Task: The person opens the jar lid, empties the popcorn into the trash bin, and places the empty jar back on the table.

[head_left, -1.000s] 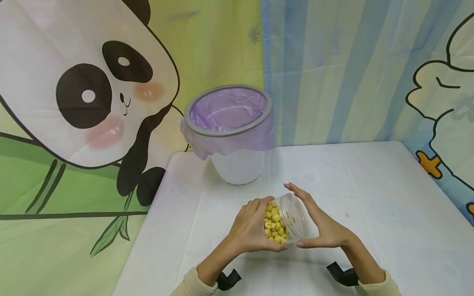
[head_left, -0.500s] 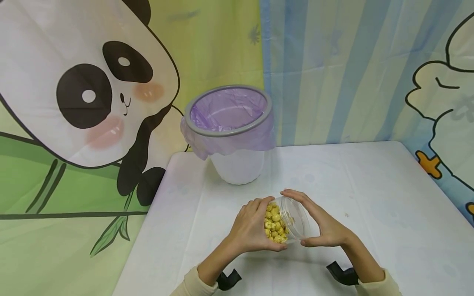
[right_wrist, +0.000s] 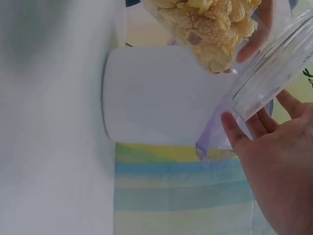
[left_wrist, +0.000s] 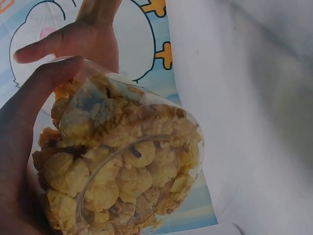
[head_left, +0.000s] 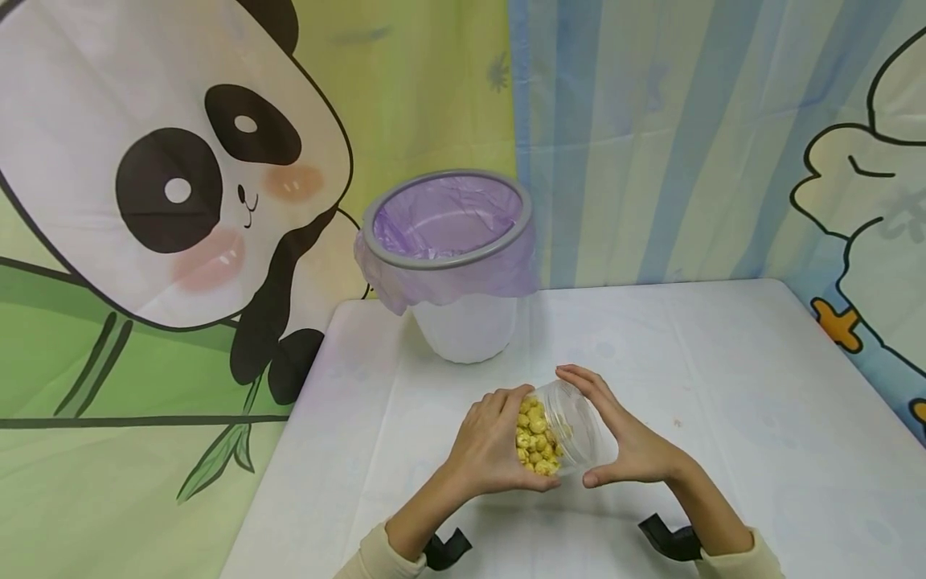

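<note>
A clear plastic jar of yellow caramel popcorn lies tilted on its side above the table, its transparent lid end facing right. My left hand grips the jar's body, fingers over the top and thumb underneath. At the lid end, my right hand is spread wide, fingers above and thumb below. In the right wrist view its fingertips come right up to the ridged clear rim. From the left wrist, the jar's base shows, packed with popcorn, and the right hand appears behind it with its thumb stretched out.
A white bin with a grey ring and a purple liner stands at the back left of the white table. Printed curtains hang behind. Black straps stick out at both wrists.
The right hand's fingers first moved in to the lid's edge, then drew slightly away again. The left hand keeps its hold on the jar, and the view has tipped a little.
</note>
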`<state>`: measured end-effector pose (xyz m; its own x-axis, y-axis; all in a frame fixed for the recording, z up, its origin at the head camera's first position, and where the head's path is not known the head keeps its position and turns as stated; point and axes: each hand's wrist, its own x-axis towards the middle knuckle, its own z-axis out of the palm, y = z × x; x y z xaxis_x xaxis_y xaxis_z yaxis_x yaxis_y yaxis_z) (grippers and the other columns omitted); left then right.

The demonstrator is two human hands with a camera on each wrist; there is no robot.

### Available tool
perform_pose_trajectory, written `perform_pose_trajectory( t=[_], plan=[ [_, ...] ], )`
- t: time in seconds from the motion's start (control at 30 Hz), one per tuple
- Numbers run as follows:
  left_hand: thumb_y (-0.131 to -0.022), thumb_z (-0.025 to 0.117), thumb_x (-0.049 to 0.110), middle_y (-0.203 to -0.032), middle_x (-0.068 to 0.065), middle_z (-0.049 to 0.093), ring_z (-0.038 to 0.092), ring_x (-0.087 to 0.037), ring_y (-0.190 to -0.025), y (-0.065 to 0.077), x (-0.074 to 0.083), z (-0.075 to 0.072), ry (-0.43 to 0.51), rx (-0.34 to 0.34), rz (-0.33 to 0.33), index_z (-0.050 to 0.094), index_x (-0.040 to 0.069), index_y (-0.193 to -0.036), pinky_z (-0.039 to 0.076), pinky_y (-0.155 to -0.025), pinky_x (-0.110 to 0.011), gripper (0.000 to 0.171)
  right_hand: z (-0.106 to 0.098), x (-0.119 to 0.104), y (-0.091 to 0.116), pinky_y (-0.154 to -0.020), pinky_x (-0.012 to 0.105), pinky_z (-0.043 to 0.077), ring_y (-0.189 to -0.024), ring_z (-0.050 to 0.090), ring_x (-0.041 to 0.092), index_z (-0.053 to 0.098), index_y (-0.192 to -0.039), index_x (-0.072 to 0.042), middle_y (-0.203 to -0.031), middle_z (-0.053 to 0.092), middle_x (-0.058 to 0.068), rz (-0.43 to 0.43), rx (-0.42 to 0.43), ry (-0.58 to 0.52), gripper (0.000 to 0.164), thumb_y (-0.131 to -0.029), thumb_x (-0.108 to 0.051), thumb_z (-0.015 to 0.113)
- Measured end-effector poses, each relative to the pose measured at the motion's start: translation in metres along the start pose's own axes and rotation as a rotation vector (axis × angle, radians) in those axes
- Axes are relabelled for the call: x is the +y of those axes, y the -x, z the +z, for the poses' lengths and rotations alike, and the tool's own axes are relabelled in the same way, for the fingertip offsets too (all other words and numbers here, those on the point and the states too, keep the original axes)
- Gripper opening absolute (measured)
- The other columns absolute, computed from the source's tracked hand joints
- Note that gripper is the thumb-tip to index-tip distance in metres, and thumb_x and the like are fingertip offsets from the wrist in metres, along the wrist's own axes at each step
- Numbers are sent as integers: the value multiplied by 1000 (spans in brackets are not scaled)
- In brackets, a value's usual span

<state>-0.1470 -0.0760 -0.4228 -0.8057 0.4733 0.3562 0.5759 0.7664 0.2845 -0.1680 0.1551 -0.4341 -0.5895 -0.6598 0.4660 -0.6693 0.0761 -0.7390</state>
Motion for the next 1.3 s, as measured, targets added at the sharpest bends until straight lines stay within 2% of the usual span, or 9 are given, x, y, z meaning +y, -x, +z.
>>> perform_pose_trajectory(
  t=[0.13, 0.2, 0.3, 0.53, 0.63, 0.77, 0.83, 1.03, 1.3],
  plan=[
    [-46, 74, 70, -107, -1, 54, 51, -14, -92, 0, -1, 2, -16, 6, 1, 40, 13, -134, 42, -78, -31, 110, 2, 5, 2, -102, 35, 27, -130, 24, 26, 16, -147, -7, -148, 19, 8, 75, 24, 25, 104, -69, -34, 80],
    [-46, 74, 71, -106, -1, 54, 51, -14, -92, 0, -1, 3, -23, 3, 1, 40, 13, -134, 42, -78, -31, 110, 3, 4, 2, -102, 28, 27, -128, 28, 25, 18, -146, -7, -146, 22, 7, 77, 33, 32, 101, -68, -26, 80],
    [-47, 73, 71, -106, -1, 54, 51, -14, -92, 0, -1, 3, -25, -2, 2, 39, 13, -134, 42, -78, -31, 110, 2, 2, 2, -102, 33, 28, -129, 27, 24, 20, -146, -6, -146, 24, 9, 64, 34, 46, 101, -67, -21, 81],
    [-46, 74, 71, -106, 0, 54, 51, -13, -92, 0, -1, 2, 3, -8, 6, 39, 14, -134, 43, -77, -30, 110, -2, -17, -5, -88, 68, 26, -133, 21, 29, 23, -140, 8, -142, 25, 24, -35, 21, 37, 99, -61, -13, 80],
    [-46, 73, 71, -106, 1, 54, 51, -13, -91, 0, -1, 2, 8, -14, 5, 40, 15, -134, 43, -77, -30, 110, -4, -25, -7, -96, 58, 26, -134, 20, 31, 24, -138, 10, -142, 24, 27, -59, 7, 34, 96, -63, -11, 79],
    [-46, 73, 71, -106, 1, 54, 51, -12, -92, 0, -2, 1, 8, -23, 3, 40, 15, -134, 43, -77, -31, 110, -5, -27, -9, -104, 30, 18, -135, 15, 35, 25, -138, 11, -143, 23, 27, -85, -14, 24, 92, -65, -9, 78],
    [-46, 73, 71, -106, 1, 54, 51, -13, -92, 0, -3, 1, 6, -25, 3, 40, 15, -134, 43, -78, -31, 110, -6, -26, -9, -105, 25, 15, -135, 12, 38, 25, -138, 11, -143, 22, 27, -104, -24, 14, 91, -65, -7, 77],
    [-46, 74, 71, -107, 0, 54, 52, -13, -94, -1, -4, 1, 2, -38, 1, 39, 15, -134, 44, -79, -31, 110, -8, -26, -10, -107, 23, 11, -135, 7, 41, 24, -137, 13, -143, 22, 29, -157, -51, 17, 90, -63, 3, 75],
    [-46, 74, 71, -106, 1, 53, 51, -12, -92, -1, -5, 0, 17, -34, 3, 39, 15, -134, 43, -78, -30, 110, -13, -30, -8, -106, 21, 13, -136, 8, 38, 22, -137, 14, -144, 19, 29, -143, -42, 20, 90, -65, 2, 74]
  ],
)
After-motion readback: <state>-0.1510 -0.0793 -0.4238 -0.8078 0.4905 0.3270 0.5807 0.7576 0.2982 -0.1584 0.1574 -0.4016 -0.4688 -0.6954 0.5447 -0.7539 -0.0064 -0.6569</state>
